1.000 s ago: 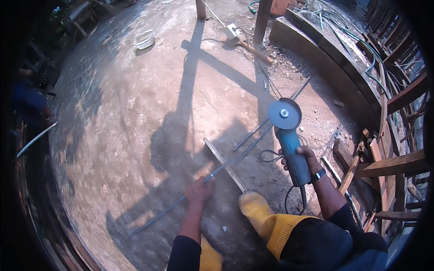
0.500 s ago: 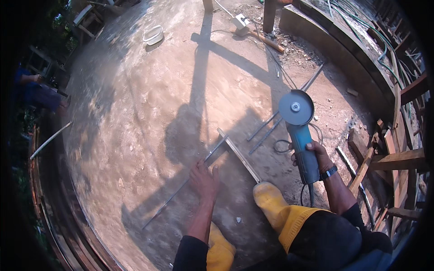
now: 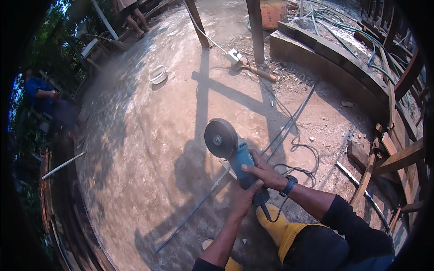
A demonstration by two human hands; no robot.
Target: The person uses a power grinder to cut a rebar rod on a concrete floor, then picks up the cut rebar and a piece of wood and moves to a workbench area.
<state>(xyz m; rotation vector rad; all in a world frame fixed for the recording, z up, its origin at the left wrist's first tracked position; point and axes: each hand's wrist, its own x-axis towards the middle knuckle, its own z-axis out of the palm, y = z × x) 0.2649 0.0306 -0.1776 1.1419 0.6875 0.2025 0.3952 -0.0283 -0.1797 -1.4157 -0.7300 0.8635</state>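
Both my hands are on a teal angle grinder (image 3: 244,156), held above the ground with its round disc (image 3: 218,139) toward the upper left. My right hand (image 3: 267,174) wraps its body, and a dark watch is on that wrist. At the rear of the body my left hand (image 3: 245,198) closes round the casing, its fingers partly hidden. Below the grinder, a thin metal rod (image 3: 192,212) lies slantwise on the ground. The rod's upper end meets a pale strip (image 3: 229,169), mostly covered by the grinder. My yellow boot (image 3: 273,221) is just behind the grinder.
The grinder's black cable (image 3: 312,171) loops on the right, near two long rods (image 3: 294,117). A white socket box (image 3: 233,56) and a white basin (image 3: 158,75) are farther off. Timber pieces (image 3: 393,158) crowd the right. A person in blue (image 3: 43,92) is at far left.
The grinder has swung left and lower, from the right side to above the rod. My left hand has left the rod and taken hold of the grinder's rear. The view has tilted up.
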